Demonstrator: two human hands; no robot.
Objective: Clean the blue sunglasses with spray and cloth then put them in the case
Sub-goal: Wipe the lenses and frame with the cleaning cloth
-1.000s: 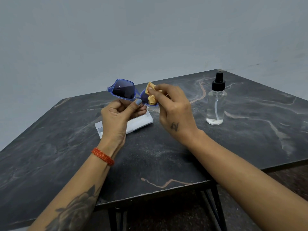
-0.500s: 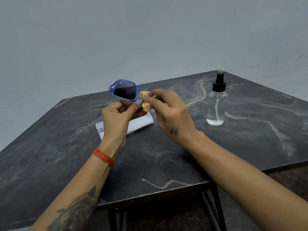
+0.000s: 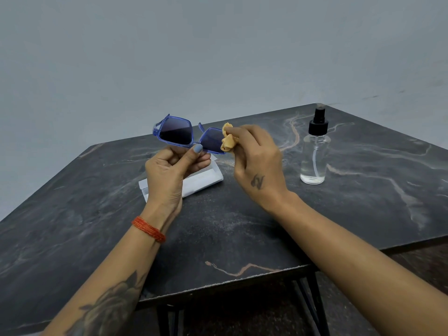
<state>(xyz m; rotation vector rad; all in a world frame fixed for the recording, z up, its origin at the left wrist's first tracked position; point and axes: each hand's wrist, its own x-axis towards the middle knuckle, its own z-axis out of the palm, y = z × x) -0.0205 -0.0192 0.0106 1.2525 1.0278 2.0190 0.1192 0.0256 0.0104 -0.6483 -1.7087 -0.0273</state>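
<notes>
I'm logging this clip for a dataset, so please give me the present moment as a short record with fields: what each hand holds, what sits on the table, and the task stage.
left hand: pinches the blue-framed dark-lens sunglasses at the bridge, held above the table
right hand: grips the bunched yellow cloth against the right-side lens
clear spray bottle with black pump: upright on the dark marbled table, right of the hands, untouched
white case: lying on the table under the left hand
stage: wiping; sunglasses not yet in case
</notes>
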